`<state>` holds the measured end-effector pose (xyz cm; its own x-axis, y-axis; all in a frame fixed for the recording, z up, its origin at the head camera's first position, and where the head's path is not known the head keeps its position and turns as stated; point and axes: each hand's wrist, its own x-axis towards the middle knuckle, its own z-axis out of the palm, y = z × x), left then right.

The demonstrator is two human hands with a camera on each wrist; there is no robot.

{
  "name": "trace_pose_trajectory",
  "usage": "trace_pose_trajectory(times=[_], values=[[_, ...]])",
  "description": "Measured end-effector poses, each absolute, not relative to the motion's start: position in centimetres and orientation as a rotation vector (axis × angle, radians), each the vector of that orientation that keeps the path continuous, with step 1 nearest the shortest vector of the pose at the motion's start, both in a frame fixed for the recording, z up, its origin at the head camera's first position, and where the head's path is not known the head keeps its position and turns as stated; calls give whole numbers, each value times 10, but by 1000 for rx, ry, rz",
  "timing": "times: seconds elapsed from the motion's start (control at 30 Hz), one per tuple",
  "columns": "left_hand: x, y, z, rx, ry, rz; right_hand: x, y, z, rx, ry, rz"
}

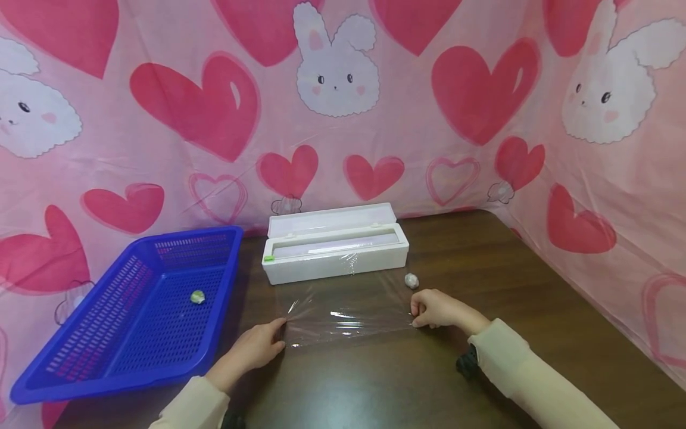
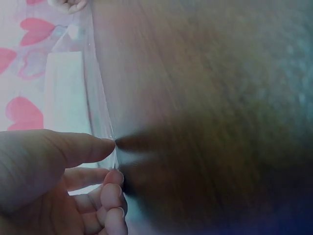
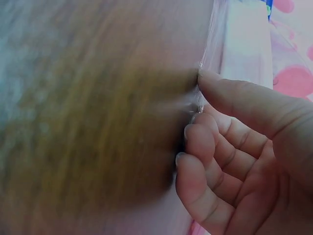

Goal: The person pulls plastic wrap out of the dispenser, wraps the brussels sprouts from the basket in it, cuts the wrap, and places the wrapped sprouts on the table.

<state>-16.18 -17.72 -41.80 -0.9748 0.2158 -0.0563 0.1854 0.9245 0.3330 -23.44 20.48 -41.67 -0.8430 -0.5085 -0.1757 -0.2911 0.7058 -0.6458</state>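
Note:
A clear sheet of cling film (image 1: 345, 316) stretches from a white dispenser box (image 1: 334, 268) toward me, low over the table. At its left front corner my left hand (image 1: 253, 347) holds the edge; the left wrist view shows thumb and fingers (image 2: 113, 188) at the film's rim. My right hand (image 1: 440, 310) grips the right front corner, its fingers curled in the right wrist view, with the thumb (image 3: 234, 95) at the film's edge. Just beyond the right hand lies a small whitish wrapped ball (image 1: 411, 280). The box's lid (image 1: 332, 220) stands raised at the back.
A blue plastic basket (image 1: 214, 333) sits on the left, holding one small green and white wrapped piece (image 1: 197, 297). Brown wooden table (image 1: 375, 387) lies under everything. A pink cloth (image 1: 407, 131) with hearts and rabbits hangs behind and at the sides.

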Motion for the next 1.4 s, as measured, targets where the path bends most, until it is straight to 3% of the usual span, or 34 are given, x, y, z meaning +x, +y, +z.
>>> trace_pose_trajectory(times=[1.4], values=[[-163, -178, -419, 284, 2975, 650, -247, 214, -422, -723, 2368, -1150]])
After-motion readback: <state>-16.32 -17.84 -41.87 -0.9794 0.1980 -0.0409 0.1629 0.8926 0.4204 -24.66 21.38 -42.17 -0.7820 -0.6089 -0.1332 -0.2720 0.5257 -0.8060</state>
